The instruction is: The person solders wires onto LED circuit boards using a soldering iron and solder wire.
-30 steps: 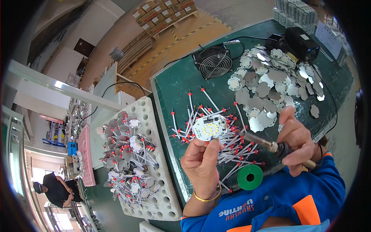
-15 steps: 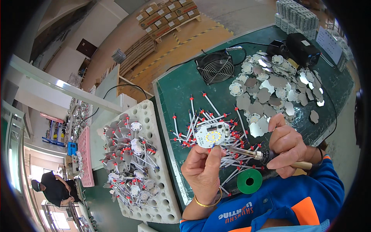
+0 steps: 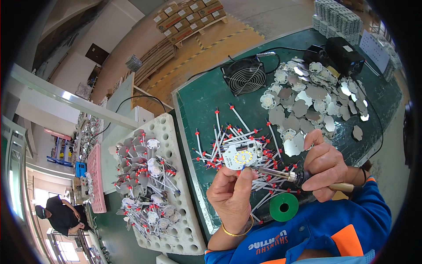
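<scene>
My left hand pinches the lower edge of a white LED circuit board between thumb and fingers. The board carries a ring of yellow LEDs and a few dark components. At its lower edge, by my fingertips, shows a small blue wire end. My right hand is closed round a soldering iron, whose tip points left to the board's lower edge; exact contact is too small to tell. Beneath the board lies a pile of white wires with red connectors. A green solder spool sits close to my body.
A black fan stands at the back of the green table. To the right, many loose LED boards lie heaped near a black box. Wired boards crowd a white perforated tray at left. A person sits far left.
</scene>
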Demonstrator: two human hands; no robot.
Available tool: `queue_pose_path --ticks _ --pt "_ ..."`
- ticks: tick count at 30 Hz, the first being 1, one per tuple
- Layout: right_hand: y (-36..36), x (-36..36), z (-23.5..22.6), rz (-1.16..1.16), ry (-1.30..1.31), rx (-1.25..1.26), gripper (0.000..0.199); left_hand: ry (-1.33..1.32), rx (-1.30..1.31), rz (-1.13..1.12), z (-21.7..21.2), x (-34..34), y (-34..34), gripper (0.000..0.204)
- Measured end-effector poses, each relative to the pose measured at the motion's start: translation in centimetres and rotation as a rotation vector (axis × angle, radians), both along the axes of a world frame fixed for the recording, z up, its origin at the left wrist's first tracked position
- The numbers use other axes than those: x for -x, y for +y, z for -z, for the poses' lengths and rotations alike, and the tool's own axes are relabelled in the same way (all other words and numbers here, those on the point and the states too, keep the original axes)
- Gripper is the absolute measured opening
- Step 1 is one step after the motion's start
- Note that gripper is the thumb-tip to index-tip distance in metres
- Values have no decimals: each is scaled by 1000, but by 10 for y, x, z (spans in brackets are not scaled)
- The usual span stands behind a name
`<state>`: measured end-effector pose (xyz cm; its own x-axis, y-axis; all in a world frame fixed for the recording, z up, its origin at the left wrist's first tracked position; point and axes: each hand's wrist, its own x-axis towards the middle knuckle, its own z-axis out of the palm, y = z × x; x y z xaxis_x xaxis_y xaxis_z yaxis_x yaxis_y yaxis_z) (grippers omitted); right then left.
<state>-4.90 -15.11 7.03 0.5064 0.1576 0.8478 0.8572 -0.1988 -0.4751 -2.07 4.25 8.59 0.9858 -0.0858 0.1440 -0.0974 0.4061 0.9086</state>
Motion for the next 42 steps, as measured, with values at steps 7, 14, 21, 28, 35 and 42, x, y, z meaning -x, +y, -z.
queue_pose_path --ticks 7,14,21,28,35,42 --pt "5 -6 7 81 -65 -13 26 67 3 -13 8 -5 -2 6" --pt "-2 -9 15 18 14 -110 19 207 -19 75 32 -24 -8 8" --pt "-11 -22 26 146 -111 -65 18 324 -91 293 43 -28 -14 10" --pt "-3 -26 34 374 225 71 22 123 -463 426 51 -17 -22 4" --pt "-1 -24 37 378 299 106 20 2 -544 202 57 -19 -21 22" --pt "9 -21 42 425 207 -1 23 275 -98 370 60 -17 -18 28"
